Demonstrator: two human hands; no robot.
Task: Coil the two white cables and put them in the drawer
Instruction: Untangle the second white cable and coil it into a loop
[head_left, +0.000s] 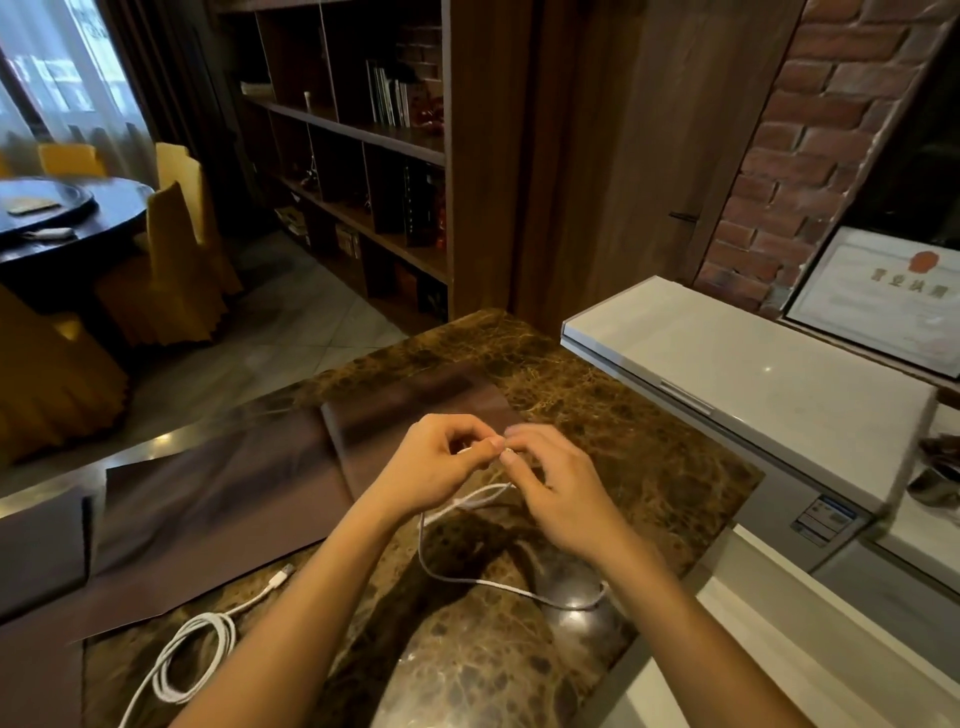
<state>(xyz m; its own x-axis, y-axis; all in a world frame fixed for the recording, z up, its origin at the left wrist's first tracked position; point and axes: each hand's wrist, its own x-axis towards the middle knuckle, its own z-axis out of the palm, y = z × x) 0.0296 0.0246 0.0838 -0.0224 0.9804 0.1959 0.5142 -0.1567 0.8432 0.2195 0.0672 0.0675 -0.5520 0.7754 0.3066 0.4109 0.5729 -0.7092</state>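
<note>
Over a brown marble counter (613, 415) my left hand (441, 462) and my right hand (556, 488) meet fingertip to fingertip, both pinching one white cable (467, 577). That cable drops from the fingers, loops across the marble and curves back up under my right wrist. A second white cable (192, 654) lies loosely looped at the lower left of the counter, its plug end (283, 573) pointing toward the brown cloth. No hand touches it. No drawer shows in this view.
Brown cloth mats (218, 499) cover the counter's left part. A white chest freezer (753, 395) stands right of the counter, with a framed certificate (883, 301) behind it. Wooden shelves (363, 156) and a dining table with yellow-covered chairs (171, 260) lie beyond.
</note>
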